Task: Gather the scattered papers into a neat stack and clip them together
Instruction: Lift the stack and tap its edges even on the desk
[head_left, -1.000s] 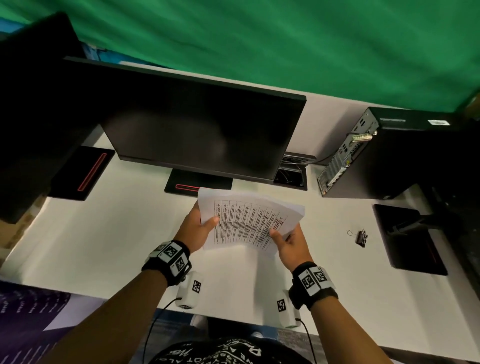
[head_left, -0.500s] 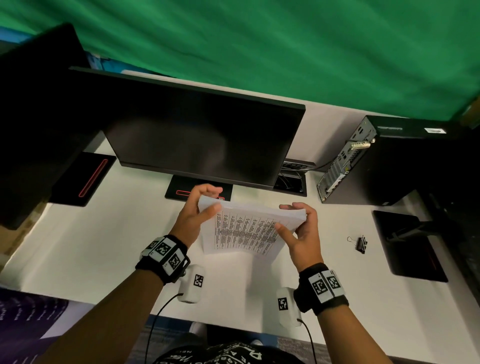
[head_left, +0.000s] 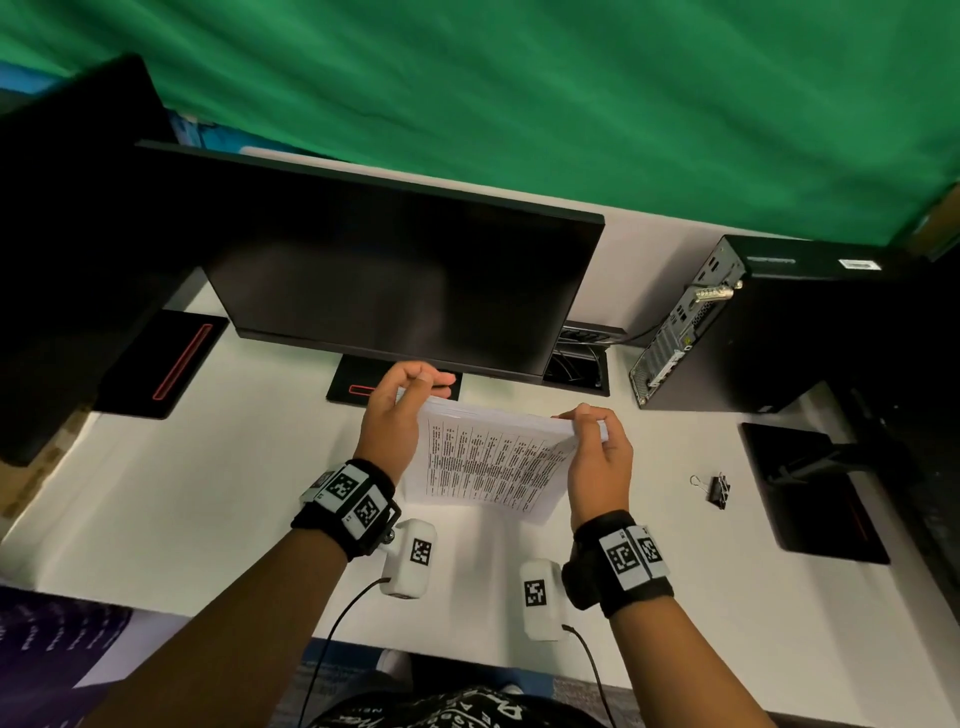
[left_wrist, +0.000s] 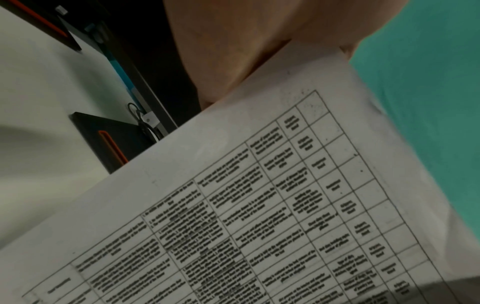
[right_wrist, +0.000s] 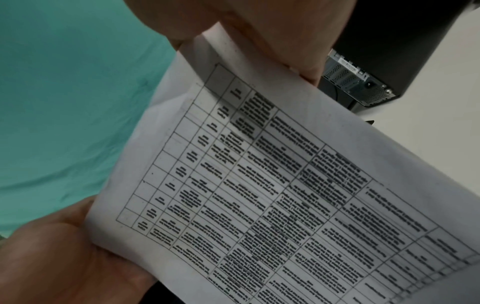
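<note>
A stack of white papers (head_left: 488, 462) printed with a table stands almost on edge on the white desk (head_left: 208, 478), its lower edge near the desk top. My left hand (head_left: 400, 410) grips the stack's upper left corner and my right hand (head_left: 592, 441) grips its upper right corner, fingers curled over the top edge. The printed table fills the left wrist view (left_wrist: 259, 216) and the right wrist view (right_wrist: 259, 195). A black binder clip (head_left: 717, 489) lies on the desk to the right of my right hand, apart from it.
A dark monitor (head_left: 405, 280) stands just behind the papers on its base (head_left: 353, 387). A black computer tower (head_left: 753, 332) lies at the back right, a second monitor's base (head_left: 810, 493) at the right, another base (head_left: 161, 364) at the left. A green cloth (head_left: 519, 93) hangs behind.
The papers have been tipped from a sloping hold up to nearly upright, and both hands have slid from the lower sides to the top corners.
</note>
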